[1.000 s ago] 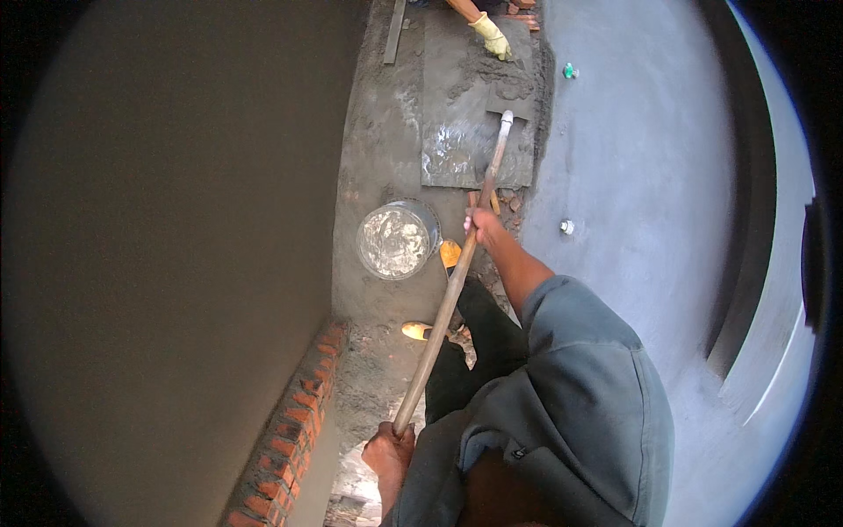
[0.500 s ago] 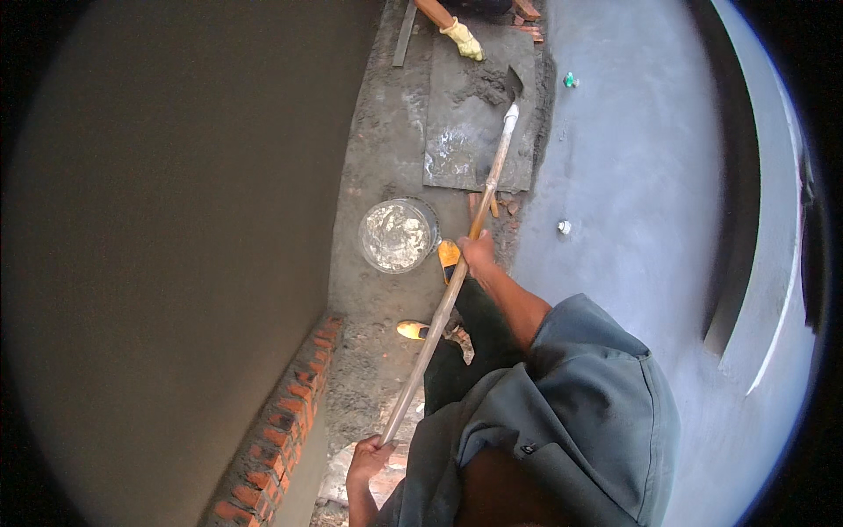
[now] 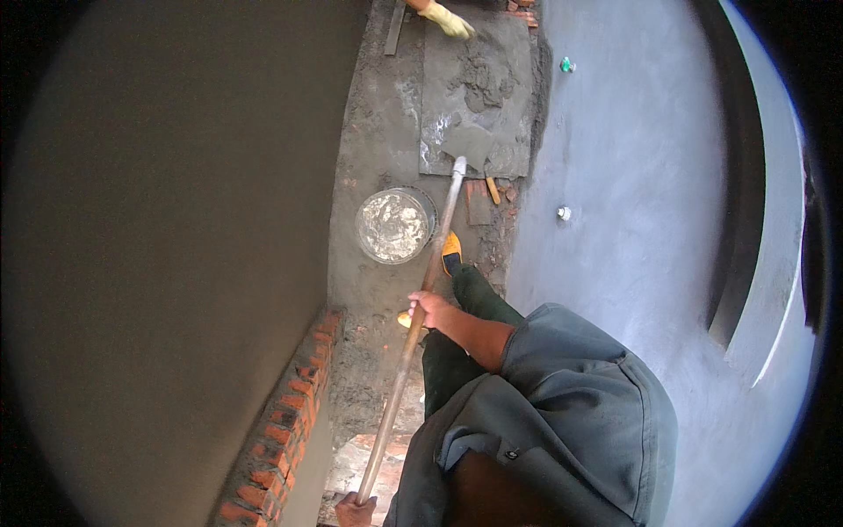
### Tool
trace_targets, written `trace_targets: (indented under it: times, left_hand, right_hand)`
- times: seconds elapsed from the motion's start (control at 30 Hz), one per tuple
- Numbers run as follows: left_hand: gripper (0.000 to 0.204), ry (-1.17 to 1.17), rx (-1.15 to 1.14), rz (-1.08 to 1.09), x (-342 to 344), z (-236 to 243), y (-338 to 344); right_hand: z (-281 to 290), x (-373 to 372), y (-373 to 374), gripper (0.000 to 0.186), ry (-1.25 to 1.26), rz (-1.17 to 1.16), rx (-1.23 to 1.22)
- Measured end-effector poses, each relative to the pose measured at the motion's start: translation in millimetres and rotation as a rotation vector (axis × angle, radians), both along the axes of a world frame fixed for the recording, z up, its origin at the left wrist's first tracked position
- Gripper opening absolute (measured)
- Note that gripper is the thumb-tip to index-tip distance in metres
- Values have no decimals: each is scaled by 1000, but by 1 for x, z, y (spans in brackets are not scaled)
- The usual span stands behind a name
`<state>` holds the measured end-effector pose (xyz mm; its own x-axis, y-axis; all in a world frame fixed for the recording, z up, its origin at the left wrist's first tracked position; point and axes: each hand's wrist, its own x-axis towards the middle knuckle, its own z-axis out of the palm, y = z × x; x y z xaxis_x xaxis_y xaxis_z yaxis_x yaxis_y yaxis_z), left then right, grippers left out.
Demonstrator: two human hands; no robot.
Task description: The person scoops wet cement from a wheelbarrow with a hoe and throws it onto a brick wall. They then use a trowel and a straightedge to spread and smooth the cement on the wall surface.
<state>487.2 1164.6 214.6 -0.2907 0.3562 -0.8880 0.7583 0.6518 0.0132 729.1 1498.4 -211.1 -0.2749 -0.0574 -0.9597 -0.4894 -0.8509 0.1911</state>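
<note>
My right hand (image 3: 429, 307) is closed around the long wooden handle (image 3: 413, 338) of the shovel partway along its length, and my left hand (image 3: 354, 509) is wrapped around the butt end of that same handle at the very bottom edge of the view, only partly visible but clearly gripping. The shovel runs away from me in a long diagonal, and its metal blade (image 3: 468, 142) lies flat on the mixing board (image 3: 439, 105) on the ground ahead, just below a heap of wet grey mortar (image 3: 485, 77). I judge the tool itself stiff and fairly heavy at the blade end, and a load of that mortar would be dense and sticky, dragging the far end down; so the grip I have looks right to me, one hand at the end for leverage and the other further up the shaft to carry the weight, and sliding the right hand closer to the blade would ease a full lift. The wood looks dusty rather than slick, so I expect it to hold well in bare palms. Just left of the shaft stands a round bucket (image 3: 393, 226) caked with pale residue, close to the handle but not touching it as far as I can tell. At the top edge another person's yellow-gloved hand (image 3: 446, 18) rests on the far end of the board. A low brick wall (image 3: 285, 422) runs along my left, and my yellow shoe (image 3: 451, 253) sits beside the shaft.
</note>
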Motion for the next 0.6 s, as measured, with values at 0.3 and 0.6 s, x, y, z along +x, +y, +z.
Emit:
trace_targets:
  times: [0.3,0.6]
  left_hand:
    - [36,103,131,-9,78,-83,136]
    - [25,48,51,84,180,-203,135]
  right_hand:
    - [-122,71,110,10,-167,-181,152]
    - [-113,157,198,11,-296,194,207]
